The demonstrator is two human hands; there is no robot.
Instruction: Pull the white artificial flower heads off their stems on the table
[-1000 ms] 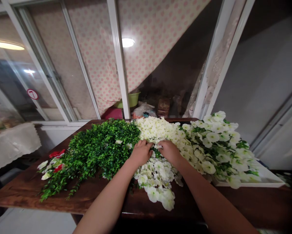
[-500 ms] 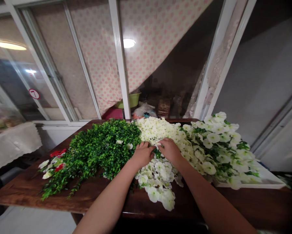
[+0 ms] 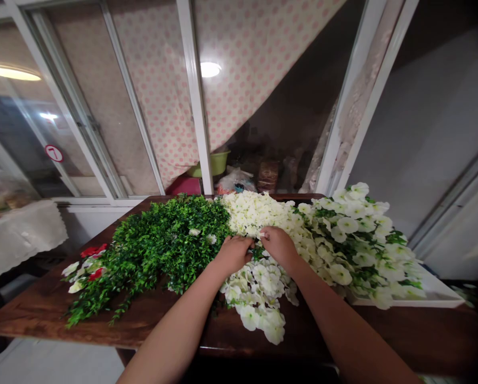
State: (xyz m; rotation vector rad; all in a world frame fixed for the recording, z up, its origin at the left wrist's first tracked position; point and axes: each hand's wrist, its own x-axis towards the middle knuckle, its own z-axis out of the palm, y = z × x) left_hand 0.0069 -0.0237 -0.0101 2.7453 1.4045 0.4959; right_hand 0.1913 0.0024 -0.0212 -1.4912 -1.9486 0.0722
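White flower bunch (image 3: 258, 290): broad, ruffled cream-white blossoms, tightly packed, with bits of green leaf between. Lies at the near middle of the dark wooden worktop (image 3: 34, 317), its lowest blooms reaching almost to the front edge and its top end tucked under both hands.

At the far left, off the worktop, a white cloth (image 3: 18, 234) draped over a lower surface. On the worktop's left part, a few red and white flowers (image 3: 84, 262), half under the tips of a wide heap of small-leaved green foliage (image 3: 159, 245) with two stray white blossoms on top. Just right of that, the left hand (image 3: 234, 253): clenched, knuckles up, fingers curled down into the top of the bunch. Touching or nearly touching it, the right hand (image 3: 279, 245), likewise closed, fingertips pinched at the same spot; hidden by the backs of the hands exactly which stem sits in the grip. Directly beyond the hands, a mound of much smaller pale cream blossoms (image 3: 258, 210), running back to the window frame.

Behind the glass, above that mound, a green basin (image 3: 218, 162); contents not readable. To the right, a large spray of white flowers (image 3: 358, 240) with dark green leaves, heaped on a flat white tray (image 3: 442, 296) and spilling over its near rim, just beside the right forearm.
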